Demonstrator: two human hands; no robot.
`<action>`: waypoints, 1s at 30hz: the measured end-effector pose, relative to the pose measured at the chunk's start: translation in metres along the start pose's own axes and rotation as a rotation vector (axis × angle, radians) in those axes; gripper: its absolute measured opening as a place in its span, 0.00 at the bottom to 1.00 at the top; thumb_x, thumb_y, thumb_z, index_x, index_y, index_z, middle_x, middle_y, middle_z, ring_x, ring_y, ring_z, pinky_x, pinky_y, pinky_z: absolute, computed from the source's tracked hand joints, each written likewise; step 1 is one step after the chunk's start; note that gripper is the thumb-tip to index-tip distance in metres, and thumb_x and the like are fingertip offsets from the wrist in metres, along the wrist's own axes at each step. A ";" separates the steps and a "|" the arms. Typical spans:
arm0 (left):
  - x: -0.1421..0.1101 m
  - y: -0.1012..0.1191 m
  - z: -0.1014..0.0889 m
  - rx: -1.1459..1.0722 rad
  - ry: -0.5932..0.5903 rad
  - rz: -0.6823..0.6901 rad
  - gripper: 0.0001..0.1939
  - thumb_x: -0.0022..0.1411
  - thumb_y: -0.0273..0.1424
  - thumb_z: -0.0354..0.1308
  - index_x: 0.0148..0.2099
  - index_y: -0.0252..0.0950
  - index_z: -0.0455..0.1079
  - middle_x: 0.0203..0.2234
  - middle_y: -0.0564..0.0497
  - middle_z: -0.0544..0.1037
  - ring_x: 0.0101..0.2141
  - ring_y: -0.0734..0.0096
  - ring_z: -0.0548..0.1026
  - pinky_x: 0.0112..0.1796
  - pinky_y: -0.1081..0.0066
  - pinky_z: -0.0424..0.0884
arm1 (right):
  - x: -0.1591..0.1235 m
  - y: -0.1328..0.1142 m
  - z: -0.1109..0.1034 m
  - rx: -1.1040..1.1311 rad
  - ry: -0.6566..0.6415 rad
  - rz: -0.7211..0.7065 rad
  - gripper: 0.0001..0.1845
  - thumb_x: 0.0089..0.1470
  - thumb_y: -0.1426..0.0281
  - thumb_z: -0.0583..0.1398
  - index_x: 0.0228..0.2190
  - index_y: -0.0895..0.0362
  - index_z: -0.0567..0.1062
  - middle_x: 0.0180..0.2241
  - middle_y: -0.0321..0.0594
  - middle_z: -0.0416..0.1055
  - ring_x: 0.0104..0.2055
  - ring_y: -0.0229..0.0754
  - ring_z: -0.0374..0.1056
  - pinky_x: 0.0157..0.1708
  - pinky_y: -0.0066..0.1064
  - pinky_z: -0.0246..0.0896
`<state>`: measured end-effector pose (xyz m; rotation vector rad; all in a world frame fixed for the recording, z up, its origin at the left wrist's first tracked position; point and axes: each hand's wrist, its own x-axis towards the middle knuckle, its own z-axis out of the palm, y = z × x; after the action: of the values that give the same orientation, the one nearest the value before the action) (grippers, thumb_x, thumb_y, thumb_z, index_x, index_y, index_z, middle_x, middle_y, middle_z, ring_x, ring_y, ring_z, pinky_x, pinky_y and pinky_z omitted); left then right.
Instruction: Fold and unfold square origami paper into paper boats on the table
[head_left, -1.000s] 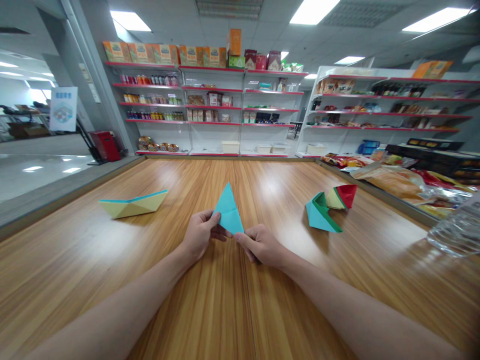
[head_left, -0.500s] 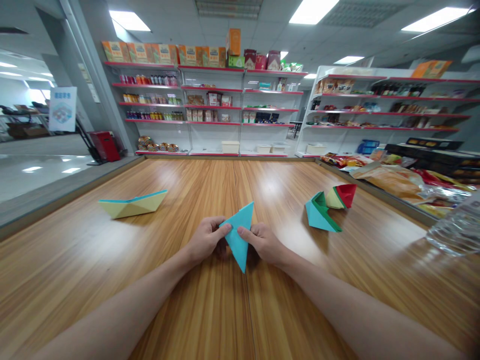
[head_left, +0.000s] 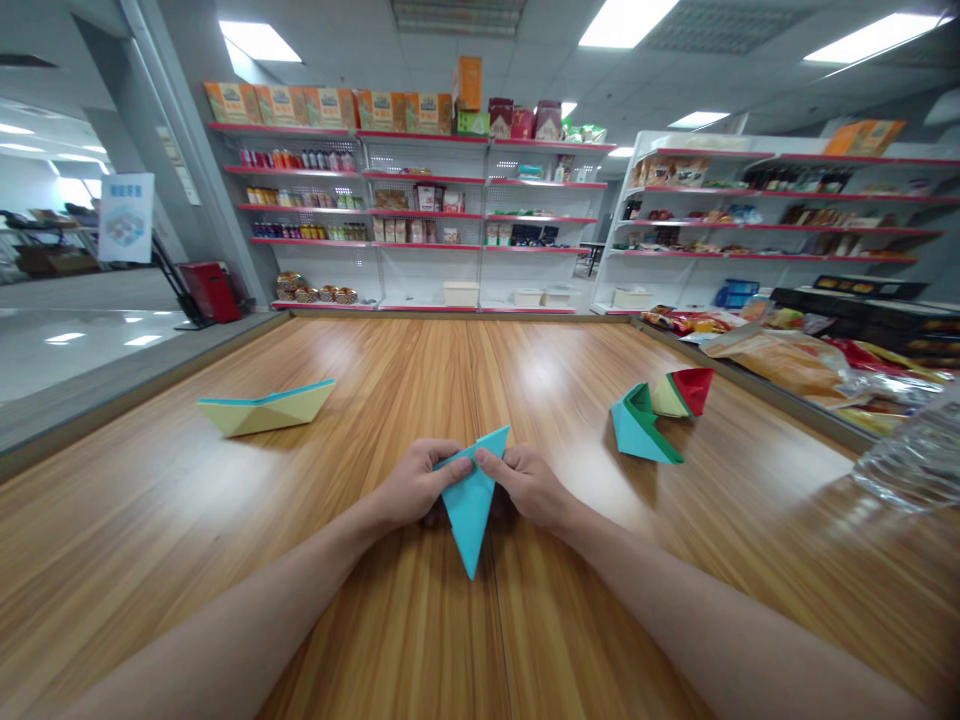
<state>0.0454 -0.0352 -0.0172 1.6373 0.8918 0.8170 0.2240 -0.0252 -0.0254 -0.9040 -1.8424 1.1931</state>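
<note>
Pinching folded blue paper (head_left: 470, 505) at six o'clock of view with thumbs and half-hidden fingers of left hand (head_left: 415, 485) and right hand (head_left: 538, 487), probably to keep layers flat. Can see yellow paper boat (head_left: 270, 414) at ten o'clock from there, likely apart for room.

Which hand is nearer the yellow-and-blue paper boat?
Left. The left hand is to the right of the boat and closer to the camera; the right hand is farther right, across the blue folded paper.
</note>
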 end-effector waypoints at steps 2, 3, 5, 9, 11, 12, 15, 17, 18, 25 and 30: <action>0.000 -0.002 0.000 0.005 -0.010 -0.005 0.21 0.57 0.48 0.52 0.30 0.32 0.65 0.13 0.58 0.63 0.10 0.80 0.62 0.10 0.80 0.57 | 0.000 0.000 0.000 0.025 -0.012 -0.009 0.29 0.54 0.51 0.52 0.12 0.57 0.56 0.13 0.30 0.51 0.16 0.29 0.47 0.15 0.25 0.40; 0.001 -0.003 -0.001 0.006 -0.015 -0.008 0.21 0.57 0.48 0.52 0.30 0.32 0.65 0.13 0.58 0.63 0.10 0.79 0.62 0.10 0.80 0.57 | 0.000 0.000 0.000 0.023 -0.015 -0.018 0.29 0.54 0.51 0.52 0.12 0.57 0.55 0.13 0.30 0.50 0.16 0.29 0.46 0.15 0.25 0.39; 0.001 -0.005 -0.001 0.002 -0.026 -0.010 0.22 0.57 0.48 0.52 0.30 0.32 0.65 0.13 0.57 0.63 0.11 0.79 0.62 0.10 0.79 0.58 | 0.000 0.000 0.000 -0.002 -0.017 -0.032 0.29 0.54 0.51 0.53 0.12 0.57 0.55 0.13 0.30 0.49 0.16 0.29 0.45 0.15 0.25 0.38; 0.001 -0.005 -0.002 -0.005 -0.047 -0.011 0.22 0.57 0.49 0.52 0.30 0.31 0.65 0.13 0.57 0.63 0.11 0.79 0.62 0.12 0.79 0.57 | 0.001 0.002 0.000 -0.009 0.048 0.000 0.28 0.54 0.51 0.53 0.13 0.57 0.57 0.14 0.30 0.50 0.17 0.30 0.46 0.16 0.25 0.39; 0.001 -0.005 -0.002 0.009 -0.056 -0.016 0.22 0.56 0.49 0.52 0.30 0.31 0.66 0.13 0.56 0.63 0.12 0.79 0.62 0.12 0.78 0.57 | 0.002 0.004 0.000 0.036 0.128 0.014 0.28 0.54 0.51 0.52 0.13 0.56 0.55 0.13 0.29 0.48 0.16 0.30 0.45 0.16 0.26 0.38; 0.001 -0.004 -0.002 0.018 -0.059 -0.018 0.22 0.56 0.49 0.52 0.30 0.31 0.66 0.14 0.56 0.63 0.12 0.79 0.62 0.13 0.78 0.56 | 0.002 0.005 0.000 0.058 0.162 0.019 0.29 0.54 0.51 0.52 0.12 0.56 0.55 0.13 0.29 0.48 0.16 0.30 0.44 0.15 0.26 0.37; 0.002 -0.002 -0.001 0.027 -0.055 -0.005 0.22 0.56 0.48 0.52 0.29 0.32 0.66 0.14 0.56 0.62 0.14 0.79 0.61 0.14 0.78 0.55 | 0.004 0.007 0.000 0.101 0.195 0.031 0.29 0.54 0.52 0.53 0.12 0.55 0.54 0.13 0.29 0.47 0.15 0.30 0.43 0.15 0.26 0.37; 0.003 -0.001 0.000 0.007 -0.034 0.023 0.22 0.56 0.48 0.52 0.27 0.32 0.65 0.15 0.57 0.60 0.14 0.80 0.59 0.15 0.77 0.53 | 0.004 0.006 0.000 0.146 0.193 0.040 0.29 0.54 0.52 0.53 0.12 0.55 0.54 0.12 0.29 0.48 0.15 0.30 0.44 0.15 0.26 0.38; 0.004 -0.001 0.001 -0.003 -0.020 0.034 0.22 0.56 0.48 0.52 0.26 0.32 0.64 0.15 0.57 0.59 0.15 0.80 0.57 0.16 0.77 0.52 | 0.004 0.005 0.000 0.176 0.197 0.045 0.28 0.54 0.52 0.53 0.12 0.55 0.54 0.12 0.29 0.49 0.15 0.30 0.45 0.15 0.26 0.39; 0.005 -0.002 -0.001 -0.006 -0.003 0.038 0.23 0.55 0.49 0.52 0.24 0.33 0.63 0.15 0.57 0.57 0.17 0.80 0.54 0.18 0.76 0.48 | 0.002 -0.003 0.001 0.253 0.262 0.127 0.29 0.51 0.49 0.53 0.11 0.56 0.60 0.09 0.33 0.56 0.12 0.34 0.53 0.12 0.27 0.47; 0.005 -0.001 0.001 -0.075 0.071 0.038 0.21 0.56 0.47 0.53 0.25 0.33 0.62 0.16 0.58 0.58 0.18 0.80 0.56 0.19 0.77 0.51 | 0.001 -0.003 0.000 0.213 0.161 0.061 0.28 0.52 0.49 0.52 0.13 0.57 0.60 0.13 0.32 0.57 0.15 0.33 0.54 0.15 0.26 0.50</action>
<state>0.0486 -0.0309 -0.0176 1.5721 0.8715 0.9294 0.2227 -0.0252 -0.0225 -0.9120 -1.5378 1.2868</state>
